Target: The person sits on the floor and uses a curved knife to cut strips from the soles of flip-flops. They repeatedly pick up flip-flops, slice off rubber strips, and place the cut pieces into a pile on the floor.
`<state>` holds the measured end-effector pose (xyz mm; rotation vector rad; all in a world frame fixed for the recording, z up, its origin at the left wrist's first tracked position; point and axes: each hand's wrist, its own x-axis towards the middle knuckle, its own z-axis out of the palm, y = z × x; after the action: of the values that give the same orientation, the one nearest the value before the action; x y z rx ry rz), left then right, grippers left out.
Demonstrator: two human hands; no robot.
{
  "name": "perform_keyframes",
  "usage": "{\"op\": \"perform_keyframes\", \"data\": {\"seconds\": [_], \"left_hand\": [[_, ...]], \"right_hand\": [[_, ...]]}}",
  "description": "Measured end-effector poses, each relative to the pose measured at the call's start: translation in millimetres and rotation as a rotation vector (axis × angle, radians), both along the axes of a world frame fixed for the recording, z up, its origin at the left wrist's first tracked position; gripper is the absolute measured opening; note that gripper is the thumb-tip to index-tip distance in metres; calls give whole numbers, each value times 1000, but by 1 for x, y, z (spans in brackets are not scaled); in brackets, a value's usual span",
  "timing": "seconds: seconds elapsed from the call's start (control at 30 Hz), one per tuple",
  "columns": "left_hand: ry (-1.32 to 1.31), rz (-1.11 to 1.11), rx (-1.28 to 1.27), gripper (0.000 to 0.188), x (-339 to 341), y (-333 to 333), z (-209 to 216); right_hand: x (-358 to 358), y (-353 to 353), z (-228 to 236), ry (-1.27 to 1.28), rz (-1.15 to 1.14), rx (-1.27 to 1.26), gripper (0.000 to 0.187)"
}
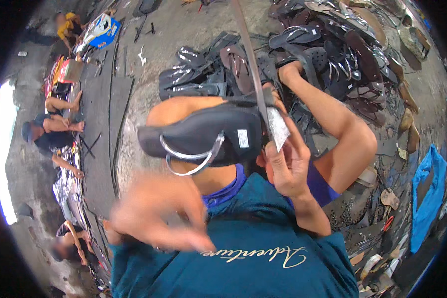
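Head view: right hand closed, thumb pinching a silvery piece against the fingers; left hand blurred, thumb and fingers parted, nothing visible in its grip. Black sandal lies over the thighs, left of the right grip, long axis roughly left–right, wider end nearest that hand. Left hand nearer the torso, beside the sandal's silver strap; contact unclear.

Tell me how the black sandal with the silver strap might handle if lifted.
The black sandal probably bends but holds its shape, since it shows no sharp sag. Its silver strap stands up in an arch, suggesting some springiness. The broad, flattish form makes rolling unlikely.
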<state>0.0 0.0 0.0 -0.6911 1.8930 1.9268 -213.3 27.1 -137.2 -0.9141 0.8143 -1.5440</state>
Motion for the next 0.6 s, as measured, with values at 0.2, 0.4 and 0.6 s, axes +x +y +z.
{"op": "perform_keyframes", "data": {"seconds": [0.2,0.4,0.6], "left_hand": [[446,1431,-52,37,-37,41,-131],[857,1806,515,36,-87,-37,-124],[759,1844,447,42,-84,-30,-128]], "right_hand": [[-1,14,5,95,68,77,58],[-12,31,-8,393,-143,145,51],[-37,97,-26,813,-184,165,27]]}}
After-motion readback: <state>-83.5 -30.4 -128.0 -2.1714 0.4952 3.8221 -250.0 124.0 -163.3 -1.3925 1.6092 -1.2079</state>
